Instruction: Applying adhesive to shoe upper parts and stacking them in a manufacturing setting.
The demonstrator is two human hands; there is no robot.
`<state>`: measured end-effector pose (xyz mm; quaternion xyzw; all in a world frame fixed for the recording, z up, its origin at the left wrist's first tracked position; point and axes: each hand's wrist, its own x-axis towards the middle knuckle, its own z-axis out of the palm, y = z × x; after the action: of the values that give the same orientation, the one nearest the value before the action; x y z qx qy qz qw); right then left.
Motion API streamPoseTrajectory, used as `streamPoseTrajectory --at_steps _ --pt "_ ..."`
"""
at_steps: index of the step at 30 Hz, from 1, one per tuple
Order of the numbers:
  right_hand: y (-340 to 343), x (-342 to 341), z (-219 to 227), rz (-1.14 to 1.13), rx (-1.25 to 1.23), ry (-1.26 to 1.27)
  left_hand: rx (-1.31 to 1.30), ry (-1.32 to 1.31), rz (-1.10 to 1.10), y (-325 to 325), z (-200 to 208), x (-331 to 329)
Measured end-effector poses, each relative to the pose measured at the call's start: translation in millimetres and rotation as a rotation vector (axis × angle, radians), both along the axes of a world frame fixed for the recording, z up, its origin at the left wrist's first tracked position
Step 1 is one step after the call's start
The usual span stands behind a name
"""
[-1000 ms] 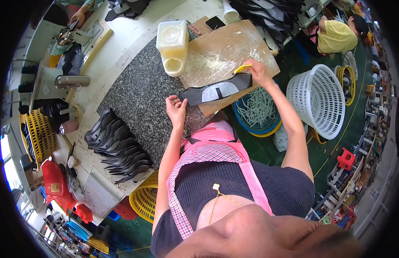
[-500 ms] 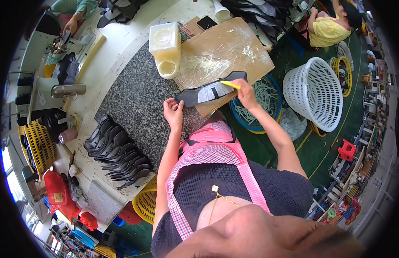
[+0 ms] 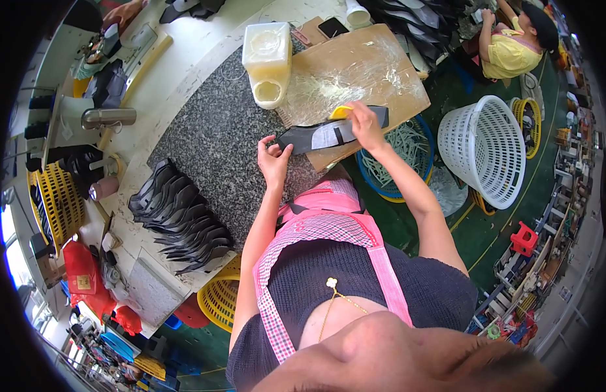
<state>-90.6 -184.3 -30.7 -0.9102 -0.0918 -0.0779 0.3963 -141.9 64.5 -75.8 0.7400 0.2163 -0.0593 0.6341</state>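
Observation:
A black, curved, cut-out piece (image 3: 299, 138) with a grey patch and a short black strip lies across the near edge of a cardboard sheet (image 3: 355, 55) smeared with whitish paste. At its left end my left hand (image 3: 275, 163) holds the tip between thumb and fingers. My right hand (image 3: 366, 127) is closed on a yellow, flat-looking tool (image 3: 341, 112), over the piece's upper edge; whether it is a brush or a scraper I cannot tell. Beyond the piece, a cut-open plastic jug (image 3: 267, 62) with yellowish contents lies on its side.
Stacked black pieces (image 3: 179, 215) lie to the left on the speckled tabletop (image 3: 211, 130). At the right, a blue-rimmed basket (image 3: 397, 157) of pale strips stands beside a white basket (image 3: 479, 153). A phone (image 3: 333, 27) lies behind the cardboard. A person in yellow (image 3: 512, 52) works at far right.
The yellow tool has turned and moved left along the piece's upper edge, with my right hand now lower over the piece. My left hand's fingers have spread slightly. The whole view has shifted a little.

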Motion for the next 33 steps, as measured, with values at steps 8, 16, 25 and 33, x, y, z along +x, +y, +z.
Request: streamPoseTrajectory --at_steps 8,16,25,33 --pt "8 -10 11 -0.193 -0.022 0.135 -0.069 -0.008 -0.013 2 -3 0" --pt "-19 -47 6 0.039 0.042 -0.089 -0.124 -0.007 -0.017 5 -12 0" --pt "-15 -58 30 0.16 -0.013 -0.19 -0.058 0.014 -0.038 3 -3 2" --pt "21 -54 20 -0.051 0.19 -0.003 -0.238 0.092 0.063 2 -5 -1"
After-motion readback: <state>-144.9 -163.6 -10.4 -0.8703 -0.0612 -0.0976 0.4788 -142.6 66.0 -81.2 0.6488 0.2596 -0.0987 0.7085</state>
